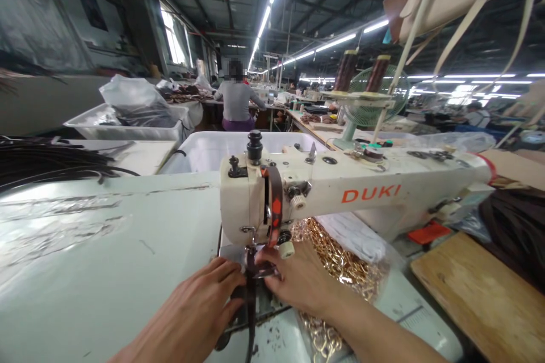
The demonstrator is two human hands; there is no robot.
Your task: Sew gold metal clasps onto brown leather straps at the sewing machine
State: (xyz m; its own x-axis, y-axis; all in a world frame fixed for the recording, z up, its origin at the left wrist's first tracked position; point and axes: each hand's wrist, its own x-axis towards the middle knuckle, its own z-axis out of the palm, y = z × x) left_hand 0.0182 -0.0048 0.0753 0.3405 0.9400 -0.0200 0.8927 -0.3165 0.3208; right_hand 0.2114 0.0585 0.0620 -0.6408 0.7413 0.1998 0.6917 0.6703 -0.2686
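a: in the head view, where's the dark strip (251, 317)?

b: under the needle end of the sewing machine (319, 190), the cream one marked "duki" in orange. it runs from there toward the wearer, down past the near edge of the picture.

a: and the left hand (203, 298)?

b: just left of the strip, palm down, fingers bent and close together, tips right by the strip's edge. whether they pinch it or only steady it, i can't tell.

a: the right hand (298, 278)?

b: on the other side, reaching in below the machine's arm. thumb and forefinger are curled with a narrow gap, close to the presser foot (250, 258). the foot and the dark parts there blend together, so i can't tell what they grip.

a: what's around them?

b: a clear bag of gold-coloured metal pieces (353, 266) beside the right forearm, on the pale green table (106, 261). farther right, a wooden board (481, 295). behind the machine, a white bin (200, 150), and two spools of dark thread (377, 74) in front of a green fan (398, 91).

a: anyone else?

b: a person in a grey top (238, 102), well beyond the bin.
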